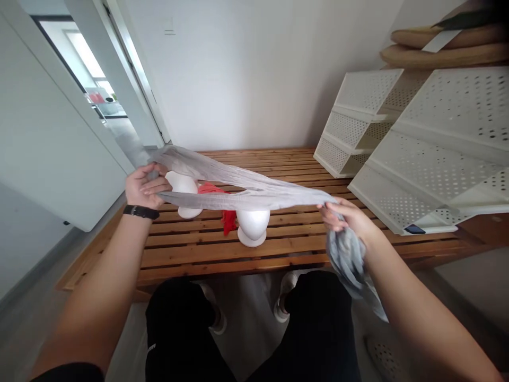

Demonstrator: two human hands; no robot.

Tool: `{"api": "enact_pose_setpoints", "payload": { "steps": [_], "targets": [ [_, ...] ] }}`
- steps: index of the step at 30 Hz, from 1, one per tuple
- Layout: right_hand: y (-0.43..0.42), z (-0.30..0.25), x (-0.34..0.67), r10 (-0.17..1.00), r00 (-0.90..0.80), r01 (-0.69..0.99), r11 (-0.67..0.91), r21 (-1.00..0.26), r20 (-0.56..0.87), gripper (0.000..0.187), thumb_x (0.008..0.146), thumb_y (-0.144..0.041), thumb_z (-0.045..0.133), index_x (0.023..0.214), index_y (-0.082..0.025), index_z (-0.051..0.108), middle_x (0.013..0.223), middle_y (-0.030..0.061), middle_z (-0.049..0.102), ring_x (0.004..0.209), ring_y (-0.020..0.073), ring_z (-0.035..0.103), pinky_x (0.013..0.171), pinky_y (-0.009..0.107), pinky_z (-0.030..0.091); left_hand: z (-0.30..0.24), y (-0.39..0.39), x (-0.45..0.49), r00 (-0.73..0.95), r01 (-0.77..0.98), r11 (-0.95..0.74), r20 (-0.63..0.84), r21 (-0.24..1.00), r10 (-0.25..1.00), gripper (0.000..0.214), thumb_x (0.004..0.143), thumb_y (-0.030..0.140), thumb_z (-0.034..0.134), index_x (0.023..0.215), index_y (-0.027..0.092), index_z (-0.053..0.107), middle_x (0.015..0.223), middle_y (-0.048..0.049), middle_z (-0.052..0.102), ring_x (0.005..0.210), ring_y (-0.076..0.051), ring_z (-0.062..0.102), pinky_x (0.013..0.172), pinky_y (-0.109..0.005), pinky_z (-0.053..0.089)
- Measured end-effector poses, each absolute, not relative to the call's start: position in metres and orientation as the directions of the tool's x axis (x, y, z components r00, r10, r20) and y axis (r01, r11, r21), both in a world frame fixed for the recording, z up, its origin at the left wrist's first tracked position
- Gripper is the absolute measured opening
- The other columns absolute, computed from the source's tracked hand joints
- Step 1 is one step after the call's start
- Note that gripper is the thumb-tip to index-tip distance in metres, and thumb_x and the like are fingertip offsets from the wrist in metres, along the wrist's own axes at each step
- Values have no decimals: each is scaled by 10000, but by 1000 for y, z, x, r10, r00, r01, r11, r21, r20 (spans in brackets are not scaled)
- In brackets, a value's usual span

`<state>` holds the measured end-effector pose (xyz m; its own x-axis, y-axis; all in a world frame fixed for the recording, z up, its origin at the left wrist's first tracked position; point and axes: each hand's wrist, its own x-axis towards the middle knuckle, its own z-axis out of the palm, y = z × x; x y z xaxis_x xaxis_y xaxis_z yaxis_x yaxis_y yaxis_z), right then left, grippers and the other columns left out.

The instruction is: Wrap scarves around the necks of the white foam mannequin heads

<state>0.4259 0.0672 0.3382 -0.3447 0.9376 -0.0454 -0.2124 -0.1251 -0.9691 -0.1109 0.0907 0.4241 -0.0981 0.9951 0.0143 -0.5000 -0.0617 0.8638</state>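
Note:
A thin light-grey scarf (254, 196) is stretched between my two hands, above the slatted wooden bench. My left hand (148, 184) grips one end, its fingers curled around the cloth. The other end is gathered in my right hand (342, 213), and the loose remainder hangs below it. Behind the scarf stands a white foam head (253, 227), its upper part covered from view by the cloth. A second white foam head (185, 185) is further left, partly hidden by my left hand and the scarf. Red cloth (228, 220) lies between the two heads.
The slatted wooden bench (178, 257) runs along the white wall. At its right stand white perforated storage bins (433, 154), with tan cushion-like items (449, 53) on top. A door (55, 122) is at the left. A clog (382, 355) lies on the floor at lower right.

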Motion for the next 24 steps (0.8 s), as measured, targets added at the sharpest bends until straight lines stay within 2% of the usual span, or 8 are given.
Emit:
{"api": "enact_pose_setpoints", "payload": {
  "steps": [2, 5, 8, 11, 14, 18, 21, 24],
  "targets": [
    [128, 341, 412, 950, -309, -226, -121, -967, -47, 340, 805, -417, 845, 982, -159, 713, 621, -59, 478, 426, 23, 224, 413, 202, 194, 408, 137, -104, -81, -583, -137, 111, 801, 991, 348, 1063, 275, 447, 769, 227, 627, 687, 141, 701, 405, -25, 108, 346, -185, 226],
    [219, 325, 392, 973, -200, -158, -145, -977, -112, 330, 802, -424, 816, 942, -171, 656, 611, -68, 462, 437, 39, 278, 417, 186, 252, 386, 216, -92, -72, -693, -175, 174, 699, 982, 309, 1059, 175, 409, 862, 178, 647, 786, 94, 726, 431, -15, 157, 396, -152, 260],
    [286, 282, 376, 973, -127, -62, -199, -978, -191, 290, 818, -392, 790, 880, -178, 604, 584, -62, 474, 433, 54, 321, 406, 188, 252, 343, 283, -78, -85, -729, -96, 49, 678, 995, 279, 1024, 128, 381, 860, 137, 608, 732, 20, 687, 399, -20, 193, 375, -167, 256],
    [313, 226, 369, 952, -120, 61, -277, -959, -283, 259, 805, -324, 798, 805, -172, 587, 546, -51, 486, 418, 60, 350, 397, 197, 243, 280, 311, -68, -91, -713, 1, -95, 701, 991, 187, 917, 76, 426, 836, 141, 581, 684, 7, 636, 370, -33, 245, 356, -172, 273],
    [306, 178, 375, 910, -167, 202, -344, -917, -379, 273, 769, -303, 831, 739, -167, 597, 534, -29, 522, 418, 78, 402, 409, 214, 286, 220, 295, -72, -47, -684, 68, -136, 726, 990, 118, 808, 69, 480, 809, 156, 560, 673, 13, 600, 364, -42, 259, 351, -179, 288],
    [271, 149, 391, 843, -285, 370, -342, -864, -456, 299, 716, -341, 867, 685, -159, 632, 552, 7, 593, 466, 114, 502, 470, 236, 377, 175, 238, -92, 73, -634, 121, -97, 764, 993, 79, 811, 230, 530, 807, 166, 576, 663, -24, 582, 402, -89, 385, 407, -231, 400],
    [240, 145, 398, 799, -367, 506, -259, -823, -476, 292, 685, -372, 862, 811, -150, 720, 618, 12, 653, 520, 128, 550, 508, 233, 406, 160, 193, -99, 101, -619, 170, -137, 767, 986, 235, 811, 369, 523, 803, 154, 618, 650, -86, 610, 513, -193, 568, 500, -334, 529],
    [212, 143, 397, 783, -388, 547, -230, -805, -487, 349, 599, -301, 875, 895, -160, 759, 736, 11, 716, 611, 145, 602, 556, 228, 441, 143, 155, -91, 132, -611, 293, -270, 735, 954, 256, 793, 299, 533, 890, 116, 684, 722, -125, 690, 618, -248, 667, 581, -388, 591]
  ]
}}
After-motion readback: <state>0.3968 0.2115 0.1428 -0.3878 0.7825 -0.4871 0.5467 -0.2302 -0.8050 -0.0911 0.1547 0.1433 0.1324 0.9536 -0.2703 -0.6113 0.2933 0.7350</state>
